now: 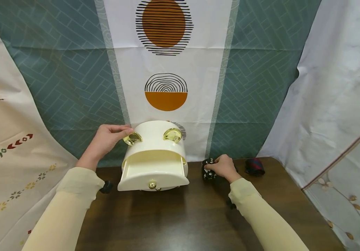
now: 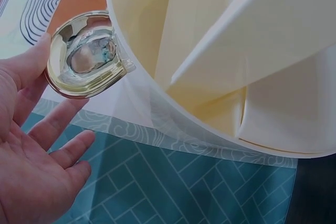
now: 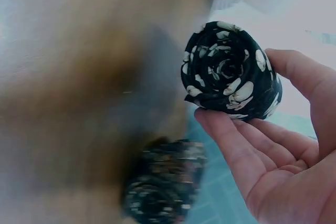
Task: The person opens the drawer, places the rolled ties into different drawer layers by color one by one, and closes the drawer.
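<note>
A cream rounded drawer box stands at the back of the table, its front drawer pulled out. The drawer has a gold knob, and inside it shows bare cream. On top are two gold ear-shaped pieces. My left hand pinches the left gold ear by its rim between thumb and finger, the other fingers spread loosely. To the right of the box, my right hand grips a rolled black cloth with white floral print, thumb on one side and fingers on the other.
A second dark patterned roll, blurred, lies beside the held one in the right wrist view. Further right on the brown table sits a dark red and blue roll. Printed cloth hangs behind the table, with more fabric at both sides.
</note>
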Demonstrator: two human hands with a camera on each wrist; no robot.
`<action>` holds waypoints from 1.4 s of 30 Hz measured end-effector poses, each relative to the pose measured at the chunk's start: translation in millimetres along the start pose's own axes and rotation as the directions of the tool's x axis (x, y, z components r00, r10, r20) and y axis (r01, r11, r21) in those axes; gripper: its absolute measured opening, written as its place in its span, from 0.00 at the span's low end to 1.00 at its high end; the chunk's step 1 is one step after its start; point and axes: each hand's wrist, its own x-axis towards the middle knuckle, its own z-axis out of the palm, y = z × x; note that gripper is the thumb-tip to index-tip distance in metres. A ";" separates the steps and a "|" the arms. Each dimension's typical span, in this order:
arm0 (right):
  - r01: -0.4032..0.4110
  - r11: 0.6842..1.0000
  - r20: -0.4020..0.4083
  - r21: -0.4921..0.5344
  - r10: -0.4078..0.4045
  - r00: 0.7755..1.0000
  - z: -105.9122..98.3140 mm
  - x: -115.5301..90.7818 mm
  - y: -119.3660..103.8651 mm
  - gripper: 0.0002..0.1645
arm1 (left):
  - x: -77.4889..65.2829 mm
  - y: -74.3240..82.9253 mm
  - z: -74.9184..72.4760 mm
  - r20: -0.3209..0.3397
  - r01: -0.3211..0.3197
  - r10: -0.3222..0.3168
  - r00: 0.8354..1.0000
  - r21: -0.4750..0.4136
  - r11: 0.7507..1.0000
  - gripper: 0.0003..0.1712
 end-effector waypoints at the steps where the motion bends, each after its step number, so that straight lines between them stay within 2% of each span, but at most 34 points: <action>1: 0.002 1.000 -0.014 0.022 -0.002 1.000 -3.8 -0.6 -3.2 0.32 | -1.6 1.5 -0.3 0.000 0.003 -0.003 1.000 0.004 1.000 0.30; 5: 0.018 0.987 -0.082 0.158 -0.005 0.997 -20.6 -5.7 -21.5 0.25 | -4.9 2.9 -0.9 0.000 0.008 -0.008 1.000 0.015 1.000 0.31; 9: 0.035 0.952 -0.128 0.303 0.004 0.992 -37.5 -13.4 -44.7 0.41 | -3.5 1.8 0.1 -0.003 -0.008 0.008 1.000 0.011 1.000 0.30; 12: 0.073 0.920 -0.158 0.386 -0.012 0.987 -48.5 -19.5 -60.6 0.45 | -1.7 2.3 1.0 -0.002 -0.014 0.014 1.000 0.013 1.000 0.29; 20: 0.261 0.785 -0.317 0.562 -0.087 0.944 -71.0 -40.9 -97.3 0.46 | -0.1 3.1 1.9 0.007 -0.013 0.013 1.000 0.007 1.000 0.29; 26: 0.353 0.735 -0.357 0.578 -0.161 0.920 -73.2 -61.2 -125.5 0.44 | 4.1 -2.9 0.4 -0.001 -0.004 0.004 1.000 0.007 1.000 0.29; 32: 0.472 0.679 -0.395 0.561 -0.282 0.874 -71.2 -78.0 -146.1 0.37 | 6.5 -7.6 -0.4 -0.005 -0.009 0.009 1.000 0.009 1.000 0.29; 35: 0.487 0.663 -0.379 0.569 -0.314 0.871 -67.5 -83.5 -152.8 0.36 | 3.3 -4.1 -0.2 -0.004 -0.006 0.006 1.000 0.010 1.000 0.29; 38: 0.485 0.664 -0.350 0.569 -0.338 0.874 -61.2 -88.6 -158.0 0.37 | 1.7 -1.7 -0.2 0.000 -0.001 0.001 1.000 0.013 1.000 0.28; 42: 0.488 0.662 -0.303 0.570 -0.382 0.873 -50.0 -93.9 -165.1 0.37 | 6.6 -7.8 -0.8 0.000 -0.001 0.001 1.000 0.017 1.000 0.28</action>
